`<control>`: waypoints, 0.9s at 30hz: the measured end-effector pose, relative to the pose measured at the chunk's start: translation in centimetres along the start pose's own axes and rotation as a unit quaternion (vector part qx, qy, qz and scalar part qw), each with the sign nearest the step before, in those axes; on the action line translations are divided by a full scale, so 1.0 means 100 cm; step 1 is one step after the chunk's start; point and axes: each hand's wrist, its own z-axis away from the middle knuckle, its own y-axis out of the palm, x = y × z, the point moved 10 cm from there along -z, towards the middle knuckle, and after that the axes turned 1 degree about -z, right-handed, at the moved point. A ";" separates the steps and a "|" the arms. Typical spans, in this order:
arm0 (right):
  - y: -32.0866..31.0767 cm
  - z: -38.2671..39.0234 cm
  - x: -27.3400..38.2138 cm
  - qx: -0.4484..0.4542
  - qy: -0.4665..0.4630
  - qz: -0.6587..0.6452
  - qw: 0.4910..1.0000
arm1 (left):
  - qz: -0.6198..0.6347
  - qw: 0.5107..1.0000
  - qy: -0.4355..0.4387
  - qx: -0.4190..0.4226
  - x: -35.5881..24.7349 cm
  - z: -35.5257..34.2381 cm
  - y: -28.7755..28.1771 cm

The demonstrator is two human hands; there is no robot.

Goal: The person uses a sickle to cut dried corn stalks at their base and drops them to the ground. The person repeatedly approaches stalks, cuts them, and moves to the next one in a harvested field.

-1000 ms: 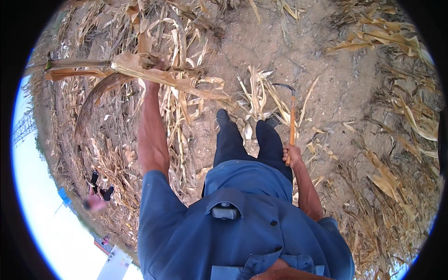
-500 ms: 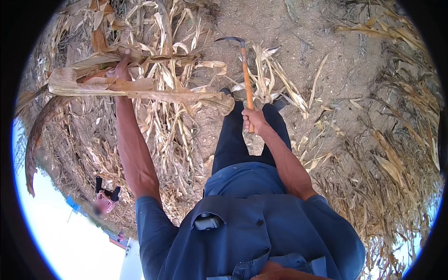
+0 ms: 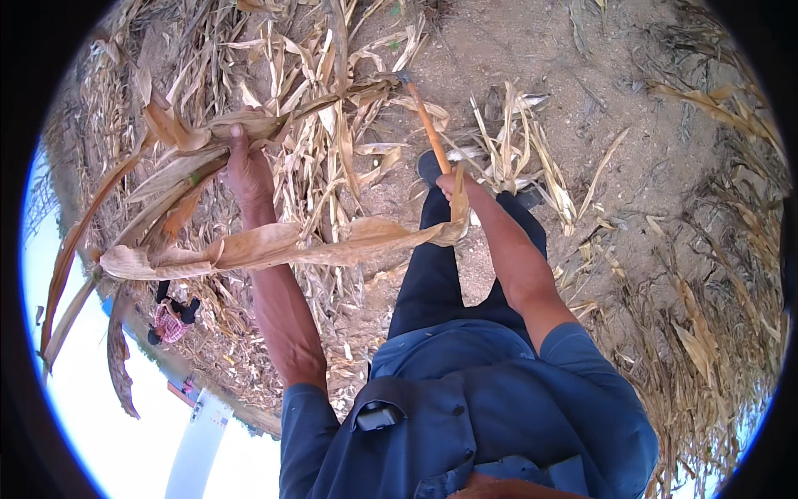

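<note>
My left hand (image 3: 249, 179) is closed round a dry corn stalk (image 3: 312, 106), its thumb lying along the husk-like leaves. One long withered leaf (image 3: 324, 243) droops across my left forearm and reaches to my right wrist. In my right hand (image 3: 455, 183) is a sickle (image 3: 429, 126), gripped by the lower end of its orange wooden handle. The sickle's dark head meets the lower end of the stalk; the blade itself is mostly hidden there. The leaf's curled tip partly covers my right hand.
Cut corn stalks and leaves (image 3: 320, 175) lie on the ground to the left. A small clump of dry leaves (image 3: 507, 150) sits by my feet. Dry stalks (image 3: 690, 299) line the right side. Another person (image 3: 173, 320) is farther off at the left.
The sickle has swung left, and its head now touches the stalk. My left hand and the stalk appear lower and slightly right in the view, which has shifted.
</note>
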 end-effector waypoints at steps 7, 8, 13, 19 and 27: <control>0.050 0.139 -0.063 0.072 0.102 -0.253 0.959 | 0.026 0.970 0.078 -0.228 -0.033 0.128 -0.101; 0.043 0.176 -0.100 0.068 0.120 -0.249 0.959 | 0.039 0.969 0.071 -0.233 -0.039 0.142 -0.114; -0.045 0.232 -0.146 -0.034 0.082 -0.202 0.975 | -0.005 0.965 0.056 -0.255 -0.122 0.186 -0.149; -0.148 0.236 -0.104 -0.122 0.027 -0.324 0.938 | -0.278 0.918 0.153 -0.237 -0.236 0.226 -0.190; -0.194 0.273 -0.111 -0.188 0.000 -0.282 0.941 | -0.559 0.793 0.005 -0.242 -0.313 0.230 -0.184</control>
